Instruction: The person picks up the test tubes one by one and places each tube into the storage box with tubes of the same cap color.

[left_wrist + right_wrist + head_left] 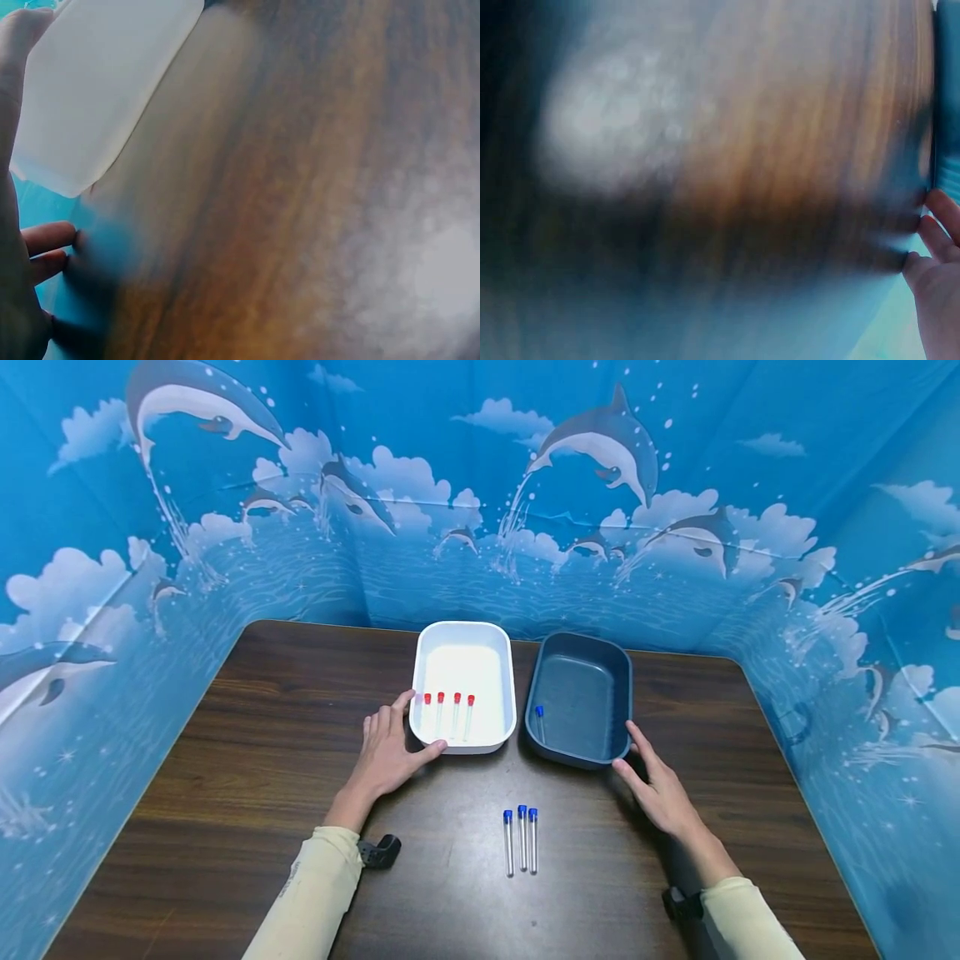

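Note:
My left hand [386, 752] touches the near left corner of a white plastic tray [465, 664], thumb on the front edge and index finger along the left side. Several red-capped test tubes [457, 710] lie in that tray, in its nearer half. At the near right corner of a dark blue-grey tray [581, 681], the thumb and index finger of my right hand [663, 797] rest against the rim, spread apart. One blue-capped test tube [540, 722] is inside it, at the left. The left wrist view shows the white tray's outer wall [105, 82] beside the thumb.
Three blue-capped test tubes [522, 839] lie side by side on the dark wooden table [285, 718], nearer than the trays. A blue curtain [420, 552] printed with dolphins hangs behind the table and along both sides. Each wrist wears a black strap [380, 852].

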`<action>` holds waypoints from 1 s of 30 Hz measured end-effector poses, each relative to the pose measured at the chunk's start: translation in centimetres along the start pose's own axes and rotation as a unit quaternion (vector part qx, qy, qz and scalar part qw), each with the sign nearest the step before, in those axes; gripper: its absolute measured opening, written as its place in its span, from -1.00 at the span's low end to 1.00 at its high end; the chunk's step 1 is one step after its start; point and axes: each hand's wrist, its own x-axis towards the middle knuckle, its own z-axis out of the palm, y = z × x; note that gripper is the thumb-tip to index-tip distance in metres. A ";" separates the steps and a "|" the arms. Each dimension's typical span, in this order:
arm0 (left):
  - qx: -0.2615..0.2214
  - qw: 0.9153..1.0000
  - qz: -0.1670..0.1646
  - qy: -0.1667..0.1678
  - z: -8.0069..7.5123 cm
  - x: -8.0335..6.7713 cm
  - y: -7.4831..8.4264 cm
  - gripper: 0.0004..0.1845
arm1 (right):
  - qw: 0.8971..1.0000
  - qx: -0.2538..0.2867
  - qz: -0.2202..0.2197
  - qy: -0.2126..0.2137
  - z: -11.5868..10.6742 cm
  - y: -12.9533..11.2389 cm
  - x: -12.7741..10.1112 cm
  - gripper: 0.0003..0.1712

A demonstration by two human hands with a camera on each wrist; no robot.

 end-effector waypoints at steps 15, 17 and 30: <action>-0.063 0.996 -0.019 -0.053 -1.1 -1.5 0.0 0.21 | 1.000 0.009 0.009 -0.004 0.1 0.3 0.1 -0.23; -0.066 0.996 -0.018 -0.063 -1.3 -2.2 0.1 0.19 | 1.000 0.009 0.011 -0.006 0.1 0.3 0.1 -0.22; 0.042 0.996 0.055 -0.050 -0.2 -8.2 3.7 0.16 | 1.000 0.017 0.020 -0.016 -0.1 0.1 0.2 -0.22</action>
